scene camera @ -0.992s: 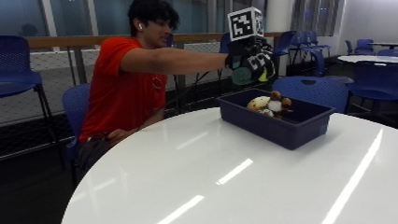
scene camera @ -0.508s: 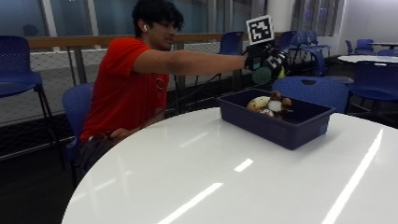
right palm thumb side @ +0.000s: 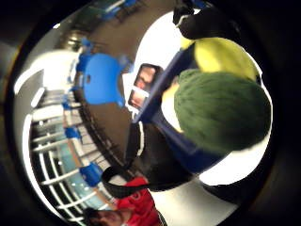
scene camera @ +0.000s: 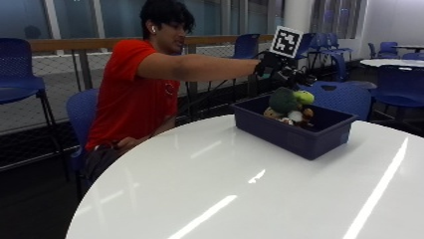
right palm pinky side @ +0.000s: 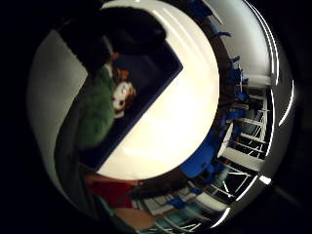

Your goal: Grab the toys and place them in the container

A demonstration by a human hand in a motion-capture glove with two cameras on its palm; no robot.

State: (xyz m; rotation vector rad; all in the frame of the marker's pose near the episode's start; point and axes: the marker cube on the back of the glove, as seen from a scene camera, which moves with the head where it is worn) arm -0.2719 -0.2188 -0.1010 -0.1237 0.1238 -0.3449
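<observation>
One green plush toy (scene camera: 286, 99) hangs just above the blue container (scene camera: 291, 130) on the desk (scene camera: 218, 189), with the right hand (scene camera: 275, 69) over it; I cannot tell whether the fingers grip it. I judge it soft and light, best taken by the body. Several toys (scene camera: 291, 115) lie inside the container.

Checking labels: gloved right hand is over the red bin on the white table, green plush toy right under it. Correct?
One error: the bin is dark blue, not red, as the outside view shows. The rest holds: the gloved right hand is over the bin on the white table, with the green plush toy right under it.
</observation>
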